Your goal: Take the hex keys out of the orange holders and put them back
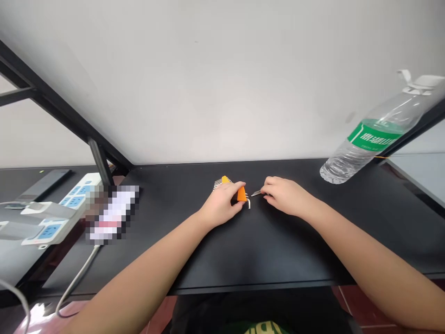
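Note:
My left hand [219,205] is closed around an orange hex key holder [242,194] near the middle of the black table. Several silver hex keys [218,182] stick out of the holder's far left side, and a short bent end [249,203] shows at its right. Just to the right, my right hand [284,195] pinches thin metal hex keys [256,193] whose tips point toward the holder. A small gap separates the two hands. The fingers hide part of the holder and the far ends of the pinched keys; how many are pinched I cannot tell.
A large water bottle [371,134] with a green label stands at the back right of the table [264,260]. On the left lies a blurred-out phone-like object [113,215] with a white cable [78,280]. Beyond the black frame [99,160] is a power strip [74,199] with plugged-in adapters.

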Motion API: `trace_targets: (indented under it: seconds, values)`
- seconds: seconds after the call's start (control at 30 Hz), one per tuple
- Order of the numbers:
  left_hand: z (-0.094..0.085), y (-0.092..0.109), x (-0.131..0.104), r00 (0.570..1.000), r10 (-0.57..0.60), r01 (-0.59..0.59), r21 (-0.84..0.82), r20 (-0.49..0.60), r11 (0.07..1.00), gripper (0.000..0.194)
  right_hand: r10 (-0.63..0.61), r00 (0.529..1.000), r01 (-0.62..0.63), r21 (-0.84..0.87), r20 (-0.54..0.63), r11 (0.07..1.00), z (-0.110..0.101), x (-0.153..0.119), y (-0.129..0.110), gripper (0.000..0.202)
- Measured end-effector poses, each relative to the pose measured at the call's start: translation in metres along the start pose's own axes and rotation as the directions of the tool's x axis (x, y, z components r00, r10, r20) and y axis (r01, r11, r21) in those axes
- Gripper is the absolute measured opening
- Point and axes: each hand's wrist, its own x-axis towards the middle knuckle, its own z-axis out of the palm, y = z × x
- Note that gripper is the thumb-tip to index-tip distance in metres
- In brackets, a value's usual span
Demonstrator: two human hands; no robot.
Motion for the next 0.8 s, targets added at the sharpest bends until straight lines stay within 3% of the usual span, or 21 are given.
trace_targets:
  seconds: [0.13,0.27,0.43,0.57,0.67,0.8]
  values:
    - [-0.001,0.0,0.0,1.0,0.001,-0.001,0.036,-0.016,0.999,0.054,-0.012,1.0,0.012,-0.033,-0.002,0.999,0.012,0.005,-0.001,0.018]
    - [0.0,-0.001,0.0,1.0,0.011,-0.01,0.036,-0.024,0.999,0.054,0.006,1.0,-0.007,-0.039,-0.016,0.999,0.016,0.005,-0.002,0.017]
    - [0.0,-0.001,0.0,1.0,0.021,-0.02,0.041,-0.017,0.999,0.051,0.07,0.996,-0.068,-0.056,0.045,0.996,0.015,0.005,-0.01,0.015]
    - [0.001,0.0,0.0,0.999,0.028,-0.028,0.012,-0.023,1.0,0.052,0.132,0.991,-0.134,0.147,0.026,0.98,0.007,0.001,-0.021,0.014]
    - [0.002,0.002,0.0,0.999,0.048,-0.049,-0.042,-0.023,0.998,0.052,0.074,0.995,-0.051,0.318,-0.061,0.947,0.005,-0.001,-0.024,0.012]
    - [0.002,0.004,0.0,0.998,0.054,-0.056,-0.07,-0.034,0.996,0.05,0.012,0.986,0.052,0.376,-0.165,0.925,0.009,-0.002,-0.023,0.012]
